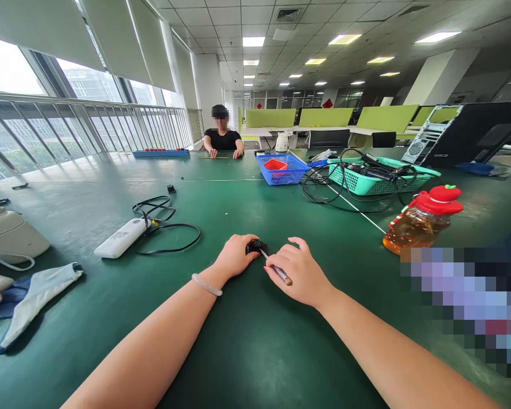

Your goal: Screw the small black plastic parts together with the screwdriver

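Near the middle of the green table, my left hand [235, 255] is closed on a small black part [256, 246], steadying it between thumb and fingers. What kind of part it is, I cannot make out. My right hand [300, 271] grips a screwdriver [284, 276] with a thin metal shaft and a brownish handle end. The shaft points up and left, and its tip meets the black part or lies very close to it. A pale bangle [206, 285] circles my left wrist.
On the left lie a white power bank [121, 238] with a black cable [174, 250] and a glove [42, 298]. A blue basket [282, 175], a turquoise basket [366, 184] of cables and a red-capped bottle [421, 224] stand right. A person [222, 139] sits opposite.
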A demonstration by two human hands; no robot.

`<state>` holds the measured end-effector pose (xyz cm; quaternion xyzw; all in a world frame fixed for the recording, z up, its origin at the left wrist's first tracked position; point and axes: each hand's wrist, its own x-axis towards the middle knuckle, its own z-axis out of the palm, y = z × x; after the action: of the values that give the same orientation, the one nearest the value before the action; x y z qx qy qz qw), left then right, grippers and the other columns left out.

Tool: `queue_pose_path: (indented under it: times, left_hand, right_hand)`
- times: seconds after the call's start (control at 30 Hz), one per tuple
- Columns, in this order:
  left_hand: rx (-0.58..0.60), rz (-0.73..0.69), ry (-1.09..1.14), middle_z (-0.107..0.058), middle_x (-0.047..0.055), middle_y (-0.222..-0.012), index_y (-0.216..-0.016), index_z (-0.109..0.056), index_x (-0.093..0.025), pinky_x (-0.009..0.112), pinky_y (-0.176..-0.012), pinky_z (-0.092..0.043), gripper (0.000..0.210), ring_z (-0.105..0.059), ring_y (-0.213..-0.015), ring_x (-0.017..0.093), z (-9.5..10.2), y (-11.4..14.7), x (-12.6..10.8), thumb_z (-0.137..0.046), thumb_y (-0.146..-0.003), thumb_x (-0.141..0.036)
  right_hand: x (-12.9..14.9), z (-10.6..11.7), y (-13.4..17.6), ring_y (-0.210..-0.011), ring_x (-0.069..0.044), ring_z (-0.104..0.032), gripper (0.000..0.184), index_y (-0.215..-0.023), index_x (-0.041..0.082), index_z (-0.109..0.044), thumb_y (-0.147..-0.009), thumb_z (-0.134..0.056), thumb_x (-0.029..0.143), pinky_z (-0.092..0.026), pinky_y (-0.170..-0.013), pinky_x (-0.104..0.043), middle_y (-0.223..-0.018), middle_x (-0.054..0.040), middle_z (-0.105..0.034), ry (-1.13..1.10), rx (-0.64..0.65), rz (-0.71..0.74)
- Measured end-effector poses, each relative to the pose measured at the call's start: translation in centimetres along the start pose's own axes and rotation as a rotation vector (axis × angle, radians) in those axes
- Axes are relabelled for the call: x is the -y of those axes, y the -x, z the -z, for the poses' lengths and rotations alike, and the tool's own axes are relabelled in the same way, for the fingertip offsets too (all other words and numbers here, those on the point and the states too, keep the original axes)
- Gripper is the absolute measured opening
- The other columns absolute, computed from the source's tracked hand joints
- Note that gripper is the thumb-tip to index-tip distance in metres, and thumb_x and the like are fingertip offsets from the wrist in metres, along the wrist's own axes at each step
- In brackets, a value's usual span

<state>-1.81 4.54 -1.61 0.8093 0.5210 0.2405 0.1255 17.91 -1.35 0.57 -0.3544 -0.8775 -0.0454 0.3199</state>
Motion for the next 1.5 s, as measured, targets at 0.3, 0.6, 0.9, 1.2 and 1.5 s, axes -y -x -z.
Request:
queue_pose_path:
  times: [0.3,0.6,0.9,1.2,1.5]
  left_hand:
    - [0.009,0.029,-0.005,-0.07,0.006,-0.115,-0.122,-0.061,-0.022,0.041,-0.1,-0.046,0.041,-0.057,-0.111,0.027,0.17,-0.02,-0.11,-0.065,-0.081,-0.027]
    - [0.013,0.018,0.001,-0.071,0.004,-0.111,-0.117,-0.064,-0.024,0.04,-0.097,-0.047,0.035,-0.058,-0.108,0.026,0.12,-0.01,-0.07,-0.064,-0.082,-0.027]
    - [0.006,0.016,0.004,-0.071,0.004,-0.11,-0.116,-0.064,-0.025,0.04,-0.097,-0.048,0.034,-0.059,-0.108,0.026,0.16,0.01,-0.11,-0.063,-0.082,-0.025]
    - [-0.004,0.023,-0.01,-0.07,0.005,-0.111,-0.118,-0.063,-0.025,0.04,-0.099,-0.048,0.038,-0.059,-0.11,0.026,0.1,-0.02,0.02,-0.064,-0.081,-0.025]
    - [0.007,0.02,-0.008,-0.07,0.006,-0.112,-0.121,-0.062,-0.024,0.04,-0.1,-0.047,0.04,-0.058,-0.111,0.026,0.09,-0.04,-0.03,-0.064,-0.081,-0.025]
  right_hand:
    - [0.03,0.08,-0.04,-0.07,-0.014,-0.057,0.017,-0.078,0.021,-0.062,-0.091,-0.051,0.022,-0.027,-0.104,-0.043,-0.067,0.0011,-0.064,0.004,-0.021,0.021]
    - [0.15,0.13,-0.09,-0.071,-0.015,-0.057,0.017,-0.078,0.021,-0.062,-0.09,-0.051,0.02,-0.027,-0.104,-0.043,-0.067,0.0009,-0.064,0.014,-0.015,0.022]
    - [0.31,0.39,-0.17,-0.075,-0.016,-0.057,0.015,-0.078,0.021,-0.062,-0.09,-0.053,0.02,-0.025,-0.104,-0.045,-0.072,0.0003,-0.066,0.036,0.089,0.006]
    - [0.31,0.43,-0.2,-0.074,-0.015,-0.057,0.016,-0.078,0.021,-0.063,-0.09,-0.052,0.02,-0.025,-0.104,-0.044,-0.071,0.0004,-0.066,0.039,0.035,0.019]
    - [0.43,0.63,-0.25,-0.074,-0.016,-0.058,0.017,-0.079,0.021,-0.062,-0.091,-0.051,0.02,-0.027,-0.104,-0.044,-0.071,-0.0003,-0.066,0.052,0.036,0.028]
